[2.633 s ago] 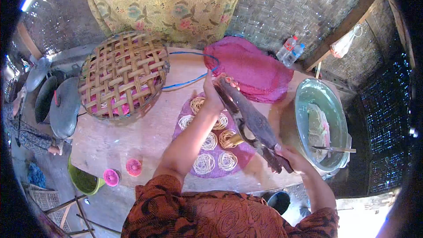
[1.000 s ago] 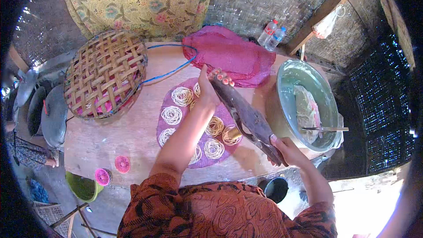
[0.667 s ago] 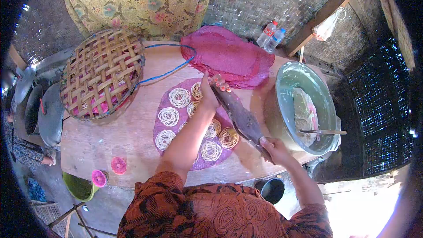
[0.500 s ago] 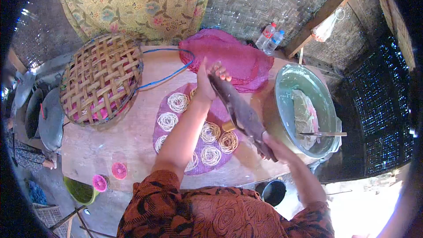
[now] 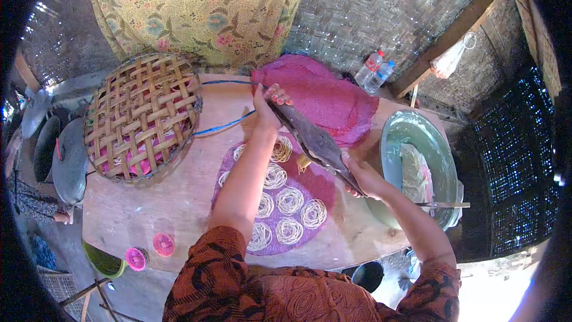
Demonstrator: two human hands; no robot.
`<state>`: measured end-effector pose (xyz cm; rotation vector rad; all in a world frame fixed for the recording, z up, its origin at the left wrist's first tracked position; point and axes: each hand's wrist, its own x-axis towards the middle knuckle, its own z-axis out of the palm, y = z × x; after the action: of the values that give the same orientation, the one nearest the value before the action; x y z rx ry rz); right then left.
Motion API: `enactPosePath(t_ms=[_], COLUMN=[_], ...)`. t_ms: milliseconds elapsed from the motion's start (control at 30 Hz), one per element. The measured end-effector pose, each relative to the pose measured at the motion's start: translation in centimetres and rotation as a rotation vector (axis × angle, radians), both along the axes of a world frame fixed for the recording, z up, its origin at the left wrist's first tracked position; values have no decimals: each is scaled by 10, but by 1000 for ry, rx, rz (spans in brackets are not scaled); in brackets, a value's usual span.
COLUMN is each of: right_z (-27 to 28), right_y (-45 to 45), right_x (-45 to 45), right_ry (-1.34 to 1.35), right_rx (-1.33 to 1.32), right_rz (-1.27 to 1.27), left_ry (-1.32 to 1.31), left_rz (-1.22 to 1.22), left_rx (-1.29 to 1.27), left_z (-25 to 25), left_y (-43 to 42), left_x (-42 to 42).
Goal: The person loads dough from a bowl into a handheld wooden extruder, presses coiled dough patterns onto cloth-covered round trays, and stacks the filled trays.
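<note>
A long dark wooden hand press (image 5: 313, 138) slants across the middle of the head view. My left hand (image 5: 269, 102) is closed around its upper left end, and my right hand (image 5: 364, 177) grips the lower right end. Below the press shows a short brass-coloured cylinder (image 5: 304, 161), with thin strands hanging from its bottom. Under it lies a round purple mat (image 5: 275, 249) bearing several nests of pale strands (image 5: 290, 200). My left forearm hides part of the mat and some nests.
A woven bamboo basket (image 5: 143, 116) with blue cord stands left. Pink netting (image 5: 316, 92) lies at the back beside two bottles (image 5: 372, 71). A green tub (image 5: 451, 143) holding pale dough (image 5: 413, 173) is right. Two pink round pieces (image 5: 163, 244) sit front left. Another person's hand (image 5: 62, 217) shows far left.
The press has shifted slightly up and left over the mat, both hands still on it. Strands now show below the cylinder. The whole view has moved a little.
</note>
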<state>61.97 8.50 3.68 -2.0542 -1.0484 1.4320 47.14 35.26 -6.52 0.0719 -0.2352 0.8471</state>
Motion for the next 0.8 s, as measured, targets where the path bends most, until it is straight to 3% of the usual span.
enactPosePath(t_ms=[200,300,400,500,567,800], right_z=[32,46,56,46,40,45], right_y=[-3,-7,3,10,10,2], right_x=[-16,-4,-8,-14,-18,-11], right_ry=[45,-80,-262,-251,-180,-162], right_rx=[-7,-141,-5,68,62,-28], right_rz=[-48,-16,32,6,-5,11], left_ry=[51,37,-2,-52,68,82], left_rz=[50,65,105,114,130,117], left_rx=[-8,-61,-39,12,40,-111], left_z=[16,15,20,31,40,1], left_y=[-11,-19,-15,-8,-5,-21], left_x=[-17,-3,1,-6,-17,-11])
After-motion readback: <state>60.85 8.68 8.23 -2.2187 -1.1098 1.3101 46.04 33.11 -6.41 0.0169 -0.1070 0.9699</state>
